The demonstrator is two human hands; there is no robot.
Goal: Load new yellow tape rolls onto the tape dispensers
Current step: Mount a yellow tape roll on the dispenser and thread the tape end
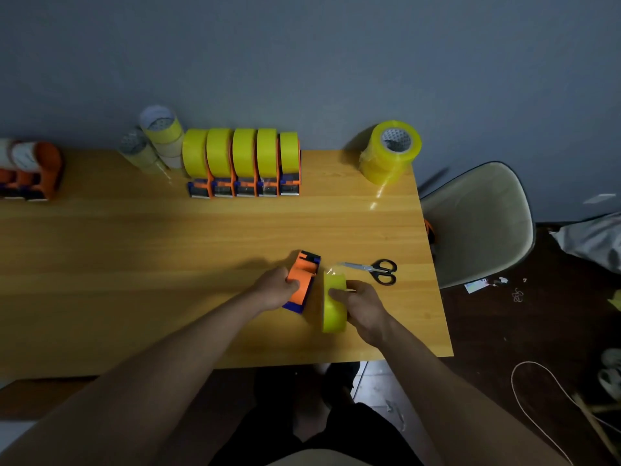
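Observation:
My left hand (276, 290) grips an orange and blue tape dispenser (304, 280) that carries no roll, near the table's front right. Just to its right, my right hand (361, 304) holds a yellow tape roll (333, 304) upright on its edge, a loose bit of clear tape sticking up from its top. The roll and the dispenser stand close together but apart. At the back of the table, a row of several dispensers (243, 163) stands loaded with yellow rolls.
A wrapped stack of yellow rolls (389, 153) stands at the back right. Pale tape rolls (154, 142) lean at the back left, more orange dispensers (32, 171) at the far left. Scissors (374, 270) lie right of the roll. A chair (480, 227) stands beside the wooden table (134, 264).

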